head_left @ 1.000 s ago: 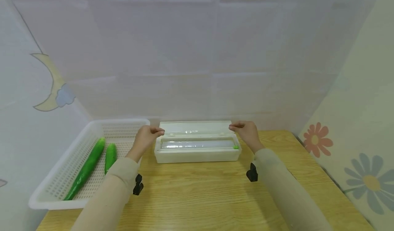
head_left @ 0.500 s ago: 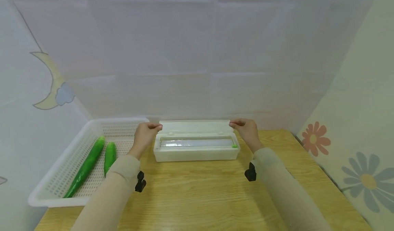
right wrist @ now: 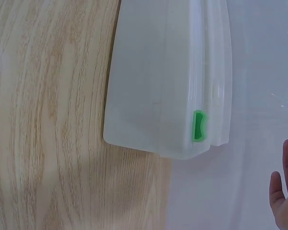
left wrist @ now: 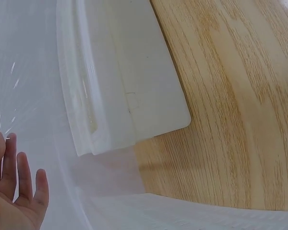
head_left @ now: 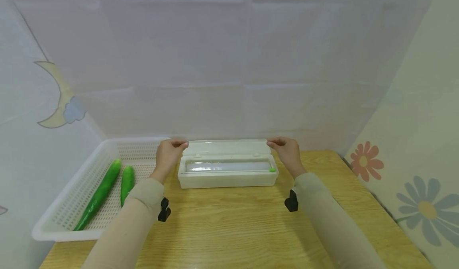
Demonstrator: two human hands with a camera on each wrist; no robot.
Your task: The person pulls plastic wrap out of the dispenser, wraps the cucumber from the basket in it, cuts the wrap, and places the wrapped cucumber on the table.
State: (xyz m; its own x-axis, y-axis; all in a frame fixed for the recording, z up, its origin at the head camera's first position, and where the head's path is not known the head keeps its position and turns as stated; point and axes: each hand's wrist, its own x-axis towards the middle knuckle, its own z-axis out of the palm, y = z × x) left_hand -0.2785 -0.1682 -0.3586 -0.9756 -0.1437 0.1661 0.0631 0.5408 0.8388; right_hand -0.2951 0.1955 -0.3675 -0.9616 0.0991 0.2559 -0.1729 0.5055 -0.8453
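Note:
A white cling film dispenser point(head_left: 228, 181) stands on the table with its lid point(head_left: 229, 147) tipped back. Inside lies a roll of film point(head_left: 229, 166), and a green slide cutter point(head_left: 272, 169) sits at the right end of its front rim. My left hand point(head_left: 167, 156) pinches one corner of clear cling film point(left wrist: 12, 96) between thumb and index finger; creases fan out from the fingertips in the left wrist view. Near the lid's right end, my right hand point(head_left: 287, 153) pinches the film's other corner. In the right wrist view its thumb and fingertips fall partly outside the frame.
To the left, a white perforated basket point(head_left: 43, 235) holds two green cucumbers point(head_left: 102, 191), the shorter one partly behind my left sleeve point(head_left: 125, 225). A pale sheet point(head_left: 222, 61) hangs behind the wooden table point(head_left: 226, 229).
My left hand has moved slightly outward to the left, and my right hand has risen a little. The glinting wrinkles seen earlier in front of the lid have smoothed out.

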